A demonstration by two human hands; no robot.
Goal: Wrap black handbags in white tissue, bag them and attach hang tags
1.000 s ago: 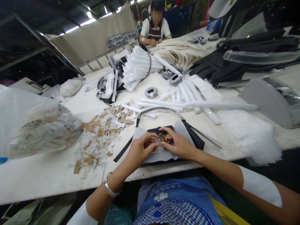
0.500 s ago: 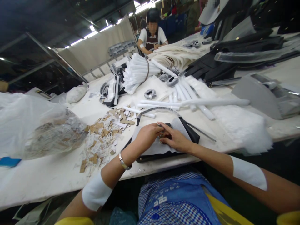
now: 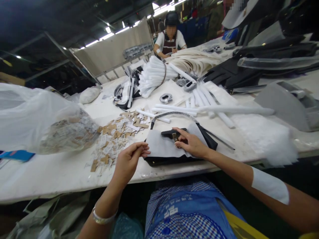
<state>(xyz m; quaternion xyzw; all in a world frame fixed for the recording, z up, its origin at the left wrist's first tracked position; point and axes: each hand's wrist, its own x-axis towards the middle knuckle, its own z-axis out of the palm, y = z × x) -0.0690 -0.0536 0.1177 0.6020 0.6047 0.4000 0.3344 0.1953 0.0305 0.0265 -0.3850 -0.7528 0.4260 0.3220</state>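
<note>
In the head view a black handbag (image 3: 210, 142) lies at the table's front edge, with a white lining sheet (image 3: 159, 146) over it. Its curved handle (image 3: 171, 113) is wrapped in clear film and points away from me. My right hand (image 3: 193, 145) rests on the bag, thumb and fingers closed around a gold-coloured clasp (image 3: 175, 137) by a black strap tab (image 3: 167, 133). Just off the bag's left side is my left hand (image 3: 131, 159), its fingers drawn together; whether anything is between them cannot be made out.
Left of the bag lies a heap of paper tags (image 3: 112, 136), beside a clear plastic bag (image 3: 67, 132) full of more. White foam tubes (image 3: 174, 109) and a tied white bundle (image 3: 151, 77) lie beyond. Foam sheets (image 3: 266, 136) are at right. A co-worker (image 3: 170, 39) sits across the table.
My left hand has left the clasp area and moved left to the bag's side, uncovering the clasp and black tab. The right hand stays at the clasp. The view has shifted slightly.
</note>
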